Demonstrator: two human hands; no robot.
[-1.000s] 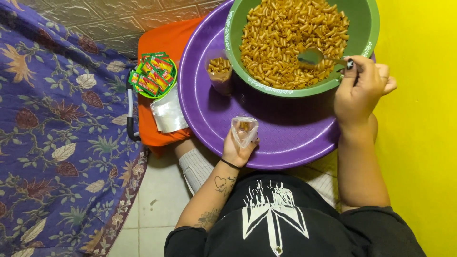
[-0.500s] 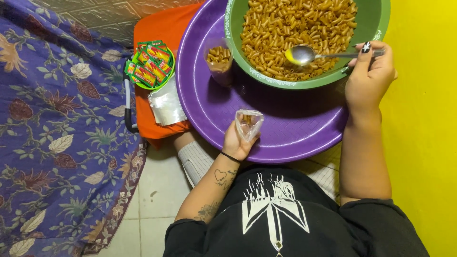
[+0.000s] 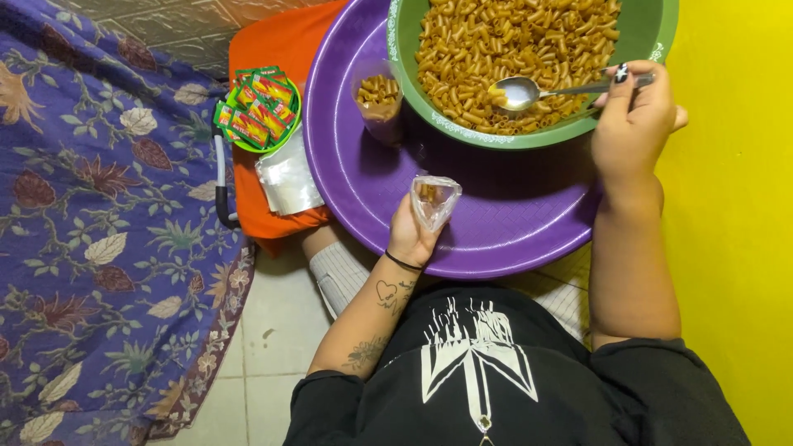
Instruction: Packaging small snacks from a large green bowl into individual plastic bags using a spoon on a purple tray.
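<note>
Head view: sachets (image 3: 258,107) beside purple tray (image 3: 512,223)

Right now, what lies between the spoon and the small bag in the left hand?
In the head view, only the green bowl's near rim and bare purple tray separate spoon from small bag.

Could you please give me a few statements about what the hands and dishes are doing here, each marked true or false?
1. The right hand holds a spoon over the green bowl of pasta. True.
2. The left hand holds a fork. False: it holds a small clear plastic bag.
3. The green bowl sits on a purple tray. True.
4. The spoon is heaped with pasta. False: it holds only a piece or so.
5. The sachets lie inside the purple tray. False: they lie beside it, in a small green dish.
</note>
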